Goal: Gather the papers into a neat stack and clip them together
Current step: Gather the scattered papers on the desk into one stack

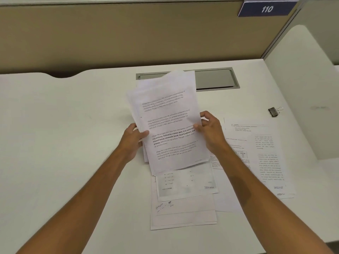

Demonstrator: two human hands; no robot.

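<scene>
A loose bundle of printed white papers point(165, 114) is lifted above the white desk, tilted and fanned at the top. My left hand point(133, 139) grips its left edge, thumb on the top sheet. My right hand point(211, 130) pinches its right edge between thumb and fingers. Under the bundle, more sheets point(183, 204) lie flat near the desk's front, one with handwriting. Further printed sheets point(264, 154) are spread out to the right, partly under my right forearm. A black binder clip point(274, 111) with silver handles rests on the desk at the far right, apart from both hands.
A grey cable-access flap point(214, 79) is set into the white desk point(64, 125) behind the papers. A tan partition wall runs along the back, with a blue sign reading 110 point(266, 9). A white side divider point(300, 88) rises on the right.
</scene>
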